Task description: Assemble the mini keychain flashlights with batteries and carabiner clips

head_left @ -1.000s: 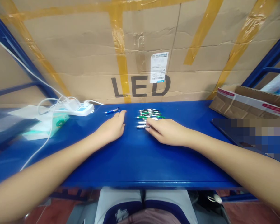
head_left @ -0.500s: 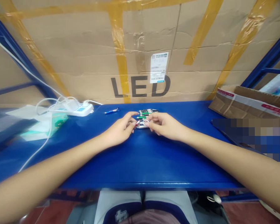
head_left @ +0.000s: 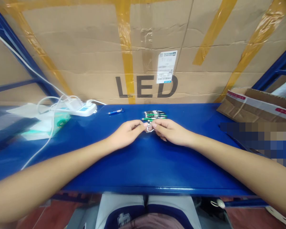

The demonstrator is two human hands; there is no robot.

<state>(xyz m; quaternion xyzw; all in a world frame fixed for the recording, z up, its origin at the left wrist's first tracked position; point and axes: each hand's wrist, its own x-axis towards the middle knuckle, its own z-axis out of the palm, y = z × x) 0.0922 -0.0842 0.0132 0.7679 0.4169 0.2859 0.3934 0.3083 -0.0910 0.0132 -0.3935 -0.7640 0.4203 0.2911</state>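
My left hand [head_left: 127, 134] and my right hand [head_left: 172, 132] meet above the middle of the blue table, fingertips almost touching. Between the thumb and fingers of my right hand is a small silver loop-shaped clip [head_left: 149, 128]. The thumb and index finger of my left hand are pinched together at the clip's left side; whatever they grip is hidden by the fingers. Just behind the hands lies a row of several slim pen-like tubes [head_left: 154, 115], green and dark with silver parts. A blue pen-like tube [head_left: 115, 112] with a small clip lies apart to the left.
A white power strip [head_left: 84, 109] with cables and a green-and-white packet [head_left: 59, 122] occupy the left side of the blue table [head_left: 143, 165]. An open cardboard box [head_left: 255, 103] stands at right, beside a blurred-out area. A large carton marked LED [head_left: 90, 63] rises behind the table.
My hands have come together, my left moving right until its fingertips reach the silver clip. The red piece seen at my left fingertips is now hidden. The view has shifted slightly.
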